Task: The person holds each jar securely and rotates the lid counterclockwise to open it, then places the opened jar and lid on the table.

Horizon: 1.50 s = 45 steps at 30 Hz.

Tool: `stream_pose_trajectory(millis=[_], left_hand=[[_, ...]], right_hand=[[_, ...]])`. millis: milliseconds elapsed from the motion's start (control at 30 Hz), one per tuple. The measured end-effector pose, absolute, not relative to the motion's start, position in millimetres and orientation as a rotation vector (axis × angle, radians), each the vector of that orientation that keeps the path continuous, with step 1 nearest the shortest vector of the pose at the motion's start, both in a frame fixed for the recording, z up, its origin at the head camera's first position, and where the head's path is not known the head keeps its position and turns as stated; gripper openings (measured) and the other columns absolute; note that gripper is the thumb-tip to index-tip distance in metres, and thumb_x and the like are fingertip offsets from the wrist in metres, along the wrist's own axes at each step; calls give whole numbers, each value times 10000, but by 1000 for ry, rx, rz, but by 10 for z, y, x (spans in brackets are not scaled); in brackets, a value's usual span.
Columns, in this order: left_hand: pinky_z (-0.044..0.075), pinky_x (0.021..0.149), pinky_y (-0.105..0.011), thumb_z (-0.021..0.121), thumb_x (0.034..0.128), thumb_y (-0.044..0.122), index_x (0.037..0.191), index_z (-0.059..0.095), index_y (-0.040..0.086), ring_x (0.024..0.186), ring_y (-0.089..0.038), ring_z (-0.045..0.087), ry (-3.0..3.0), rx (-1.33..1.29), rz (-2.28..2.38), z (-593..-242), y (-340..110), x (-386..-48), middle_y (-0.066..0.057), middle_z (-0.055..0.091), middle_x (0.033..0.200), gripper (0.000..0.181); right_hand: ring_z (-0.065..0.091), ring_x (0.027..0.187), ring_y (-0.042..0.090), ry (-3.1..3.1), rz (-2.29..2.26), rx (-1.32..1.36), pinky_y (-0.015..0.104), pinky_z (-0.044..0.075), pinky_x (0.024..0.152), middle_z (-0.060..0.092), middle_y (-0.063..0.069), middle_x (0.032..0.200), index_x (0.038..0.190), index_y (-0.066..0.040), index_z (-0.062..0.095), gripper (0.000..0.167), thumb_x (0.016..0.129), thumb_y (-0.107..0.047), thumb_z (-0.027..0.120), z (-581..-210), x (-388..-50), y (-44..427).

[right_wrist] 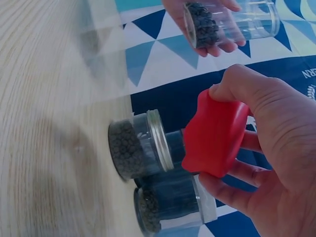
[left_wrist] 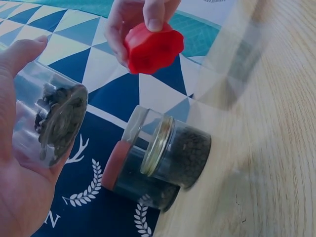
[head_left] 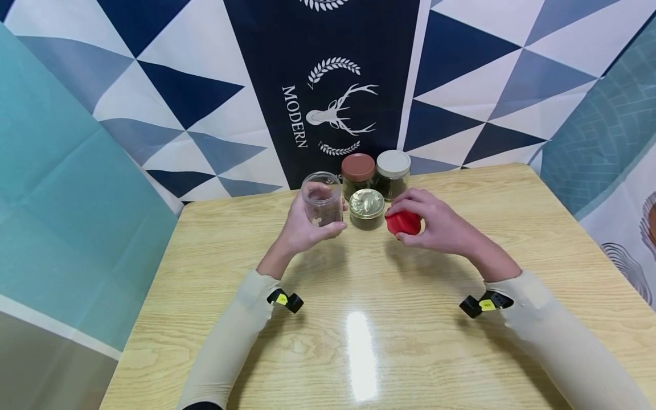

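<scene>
Woodgrain table (head_left: pixel 420 353), triangle-patterned backdrop (head_left: pixel 195 85), teal panel (head_left: pixel 66 188), left hand (head_left: pixel 301 226) gripping clear jar (head_left: pixel 325 206), right hand (head_left: pixel 434 221) holding red object (head_left: pixel 404 222)

The head view looks down from above; close, sideways wrist views share the gold-lidded jar (left_wrist: pixel 183 152).

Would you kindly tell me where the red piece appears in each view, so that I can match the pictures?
Head: the red piece is right of centre, in the right hand.
Left wrist: the red piece is near the top, about mid-width.
Right wrist: the red piece is right of centre.
Shared landmark: the gold-lidded jar, left of it in the head and right wrist views, below it in the left wrist view.
</scene>
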<state>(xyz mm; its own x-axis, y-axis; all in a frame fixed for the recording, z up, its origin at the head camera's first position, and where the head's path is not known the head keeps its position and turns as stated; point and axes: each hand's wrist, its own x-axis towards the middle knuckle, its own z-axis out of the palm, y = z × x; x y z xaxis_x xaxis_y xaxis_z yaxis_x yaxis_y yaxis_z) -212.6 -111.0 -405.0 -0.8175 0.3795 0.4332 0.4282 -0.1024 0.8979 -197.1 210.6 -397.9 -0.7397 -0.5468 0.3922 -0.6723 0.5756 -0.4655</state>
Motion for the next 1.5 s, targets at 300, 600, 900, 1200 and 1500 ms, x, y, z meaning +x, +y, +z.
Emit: stream_pose_trajectory(millis=[300,600,900,1200,1500], left_hand=[[559,1043,-218,824,802,-123,1413,435,-88,1146,-53,724,-2148,-892,-2040,-4050,-1115,-2120,-190,662,1308,725],[530,1093,-238,842,804,-85,1407,469,-45,1223,-122,639,-2197,-862,-1986,-4068,-1138,-2120,-240,609,1365,710],[536,1090,-224,839,804,-81,1415,474,-37,1216,-112,641,-2198,-863,-1987,-4069,-1154,-2107,-225,607,1364,713],[533,1089,-226,839,806,-63,1408,476,-22,1215,-115,645,-2190,-864,-2002,-4068,-1154,-2115,-198,617,1357,704],[521,1111,-234,830,802,-75,1403,473,-32,1206,-107,654,-2174,-882,-2001,-4072,-1160,-2118,-212,620,1350,700]], right_hand=[[648,1195,352,-2701,765,1069,469,646,871,719,141,1309,1249,-140,814,407,855,-56,874,-4055,-2002,2042],[633,1180,372,-2831,636,1111,482,650,875,715,149,1299,1238,-172,804,387,865,-98,875,-4094,-2049,1988],[630,1121,358,-2876,564,1157,490,661,864,713,142,1260,1204,-163,797,347,870,-116,877,-4126,-2057,1957],[640,1126,319,-2977,537,1153,477,661,881,713,108,1255,1184,-198,797,307,889,-159,873,-4172,-2043,1911],[637,1090,305,-3051,510,1185,469,652,862,697,104,1210,1171,-198,794,316,868,-182,882,-4225,-2041,1899]])
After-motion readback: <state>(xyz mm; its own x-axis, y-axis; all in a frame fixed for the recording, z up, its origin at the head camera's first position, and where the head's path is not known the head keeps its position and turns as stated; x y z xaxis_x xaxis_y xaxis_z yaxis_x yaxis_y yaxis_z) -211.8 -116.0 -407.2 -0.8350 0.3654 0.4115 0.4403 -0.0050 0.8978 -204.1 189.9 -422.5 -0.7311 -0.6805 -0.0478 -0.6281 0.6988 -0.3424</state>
